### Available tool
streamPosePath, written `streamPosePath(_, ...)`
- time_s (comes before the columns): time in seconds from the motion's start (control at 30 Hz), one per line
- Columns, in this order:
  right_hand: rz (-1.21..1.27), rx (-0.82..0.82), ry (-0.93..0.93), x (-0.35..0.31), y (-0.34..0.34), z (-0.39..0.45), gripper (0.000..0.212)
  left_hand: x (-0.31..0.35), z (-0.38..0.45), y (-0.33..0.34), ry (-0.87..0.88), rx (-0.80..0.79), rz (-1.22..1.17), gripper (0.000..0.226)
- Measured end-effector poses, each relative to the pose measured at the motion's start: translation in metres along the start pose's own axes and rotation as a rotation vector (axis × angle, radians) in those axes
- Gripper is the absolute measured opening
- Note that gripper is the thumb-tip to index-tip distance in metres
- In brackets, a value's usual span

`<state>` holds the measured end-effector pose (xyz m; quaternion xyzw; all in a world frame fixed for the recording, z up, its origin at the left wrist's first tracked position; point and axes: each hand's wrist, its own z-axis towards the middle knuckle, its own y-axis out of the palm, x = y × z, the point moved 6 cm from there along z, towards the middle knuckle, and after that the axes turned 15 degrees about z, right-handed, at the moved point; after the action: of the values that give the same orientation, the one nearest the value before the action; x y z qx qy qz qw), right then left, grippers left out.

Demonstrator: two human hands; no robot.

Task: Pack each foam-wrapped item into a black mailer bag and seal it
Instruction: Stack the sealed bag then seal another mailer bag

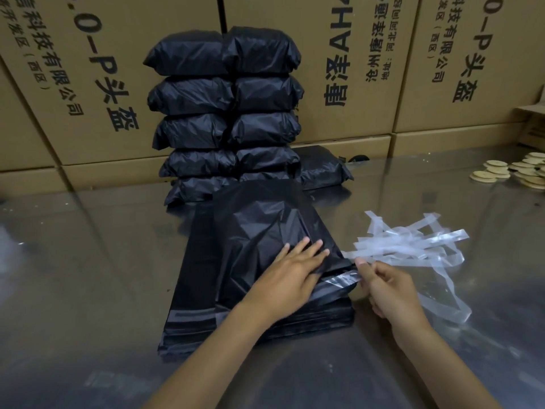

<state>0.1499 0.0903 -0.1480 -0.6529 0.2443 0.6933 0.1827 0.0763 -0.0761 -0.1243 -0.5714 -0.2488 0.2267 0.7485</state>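
Sealed bags (227,113) stacked at tabletop far edge, about eleven visible. Current bag (259,231) filled, near edge atop empties (206,329). Left hand (290,273) flat, pressing it. Right hand (389,287) pinching liner (333,283), part-peeled. Spent liners (418,246) right. Judged: flap seal outstanding.

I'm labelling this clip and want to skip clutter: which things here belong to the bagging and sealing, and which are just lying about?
Part of the job:
- filled black bag, pressed by the left hand
- clear liner strip, pinched by the right hand
- flat empty bags underneath
- stacked sealed bags

Lying about:
- discarded liner strips
- pale round discs
- cardboard cartons
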Motion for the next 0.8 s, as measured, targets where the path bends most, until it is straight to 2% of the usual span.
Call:
streamPosePath(0.1, 0.032, -0.029, 0.105, 0.0, 0.0, 0.001, 0.044, 0.002, -0.016, 0.008, -0.013, -0.008, 0.058, 0.051)
streamPosePath(0.23, 0.002, -0.017, 0.15, -0.001, -0.003, 0.0, 0.057, 0.015, -0.019, 0.02, 0.014, -0.126, 0.112, 0.05)
streamPosePath(0.4, 0.044, 0.048, 0.053, -0.006, -0.013, -0.001, 0.052, 0.009, -0.016, 0.012, -0.044, -0.186, -0.065, 0.045)
streamPosePath(0.57, 0.018, 0.074, -0.143, -0.036, -0.026, -0.005, 0.028, -0.018, -0.029, -0.027, -0.144, -0.064, -0.252, 0.032)
streamPosePath(0.67, -0.084, -0.017, -0.107, -0.046, -0.016, -0.004, 0.017, -0.032, -0.034, -0.048, -0.208, -0.032, -0.254, 0.031)
streamPosePath(0.8, -0.122, -0.055, -0.034, -0.043, -0.006, -0.006, 0.018, -0.013, -0.021, -0.057, -0.195, -0.047, -0.257, 0.032)
